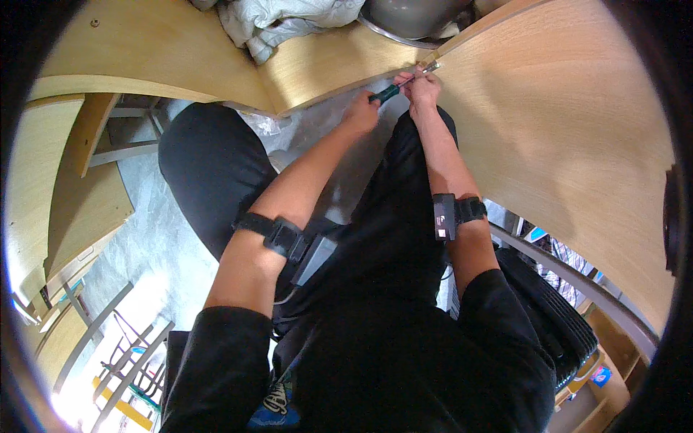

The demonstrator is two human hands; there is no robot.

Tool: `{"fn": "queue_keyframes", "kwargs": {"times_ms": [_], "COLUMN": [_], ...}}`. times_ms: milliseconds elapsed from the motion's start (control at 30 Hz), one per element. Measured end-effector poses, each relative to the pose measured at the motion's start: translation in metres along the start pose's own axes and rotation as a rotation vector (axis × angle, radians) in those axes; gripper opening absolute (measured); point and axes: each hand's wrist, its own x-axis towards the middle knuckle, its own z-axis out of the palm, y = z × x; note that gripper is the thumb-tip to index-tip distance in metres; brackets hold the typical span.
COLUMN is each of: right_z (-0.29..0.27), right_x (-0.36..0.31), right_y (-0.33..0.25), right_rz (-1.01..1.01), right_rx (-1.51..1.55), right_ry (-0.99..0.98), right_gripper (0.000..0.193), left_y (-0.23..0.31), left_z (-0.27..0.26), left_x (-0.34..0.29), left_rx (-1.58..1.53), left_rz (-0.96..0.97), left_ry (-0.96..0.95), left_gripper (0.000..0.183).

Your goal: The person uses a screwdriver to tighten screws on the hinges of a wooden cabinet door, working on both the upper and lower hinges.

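My left hand (361, 115) is closed round the dark green handle of a screwdriver (386, 94). Its thin shaft points up and to the right, toward a small metal hinge (432, 66) where the wooden door meets the cabinet. Beside that hinge, my right hand (424, 91) has its fingers bent together at the shaft's far end. What exactly these fingers pinch is too small to make out, and they hide the screwdriver's tip.
The pale wooden door (556, 123) stands wide at the right. Inside the cabinet (310, 68) lie a grey-white cloth (278, 25) and a metal bowl (415, 18). My knees, in black trousers (209, 159), flank the work. A black ribbed case (552, 317) stands at the lower right.
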Motion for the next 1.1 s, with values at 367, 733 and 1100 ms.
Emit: {"fn": "queue_keyframes", "kwargs": {"times_ms": [367, 733, 1100], "right_z": [0.009, 0.009, 0.012], "right_x": [-0.036, -0.039, -0.041], "right_y": [0.004, 0.008, 0.003], "right_rz": [0.241, 0.254, 0.137], "right_rx": [-0.022, 0.066, -0.411], "right_ry": [-0.375, -0.221, -0.081], "right_gripper": [0.026, 0.017, 0.022], "left_y": [0.009, 0.008, 0.01], "left_z": [-0.015, -0.014, -0.009], "left_x": [0.007, -0.003, -0.012], "left_rx": [-0.708, -0.805, -0.757], "left_rz": [-0.292, -0.341, -0.272], "left_ry": [-0.1, -0.144, -0.095], "left_gripper": [0.042, 0.031, 0.038]}}
